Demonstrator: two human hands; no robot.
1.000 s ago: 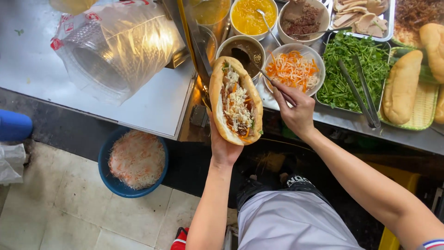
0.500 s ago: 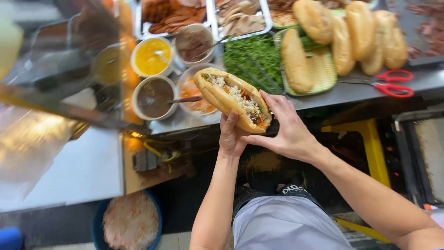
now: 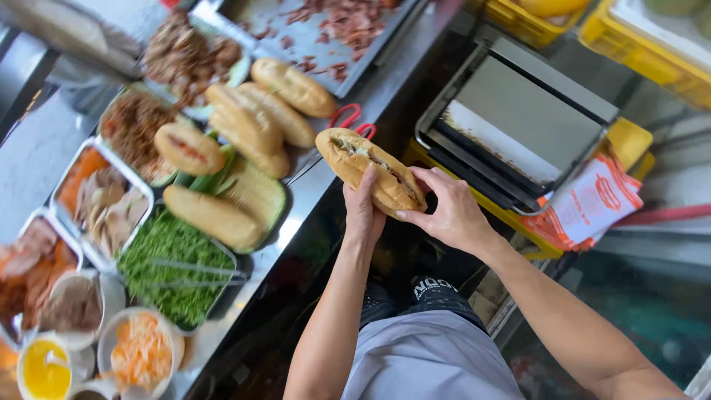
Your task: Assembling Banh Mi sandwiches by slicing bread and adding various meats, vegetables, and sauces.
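Two bare hands meet on one filled, golden-brown baguette sandwich (image 3: 370,169), and both are yours. Your left hand (image 3: 363,211) cups the roll from below, its fingers (image 3: 368,181) curled up over the near crust. Your right hand (image 3: 448,215) grips the right end of the roll, thumb stretched along the crust and fingers wrapped behind it, so both sets of fingers are pressed onto the bread rather than spread. You hold the sandwich in the air, split side up with pale filling showing, just off the edge of the steel worktop (image 3: 296,215) and in front of the flat metal grill press (image 3: 518,118). Red-handled scissors (image 3: 348,118) lie on the worktop just beyond the sandwich. Further left, plain crusty bread rolls (image 3: 252,122) are piled beside a tray of chopped green herbs (image 3: 170,267). A bowl of shredded orange and white pickle (image 3: 141,354) and a small bowl of yellow sauce (image 3: 44,374) sit at the near left corner.
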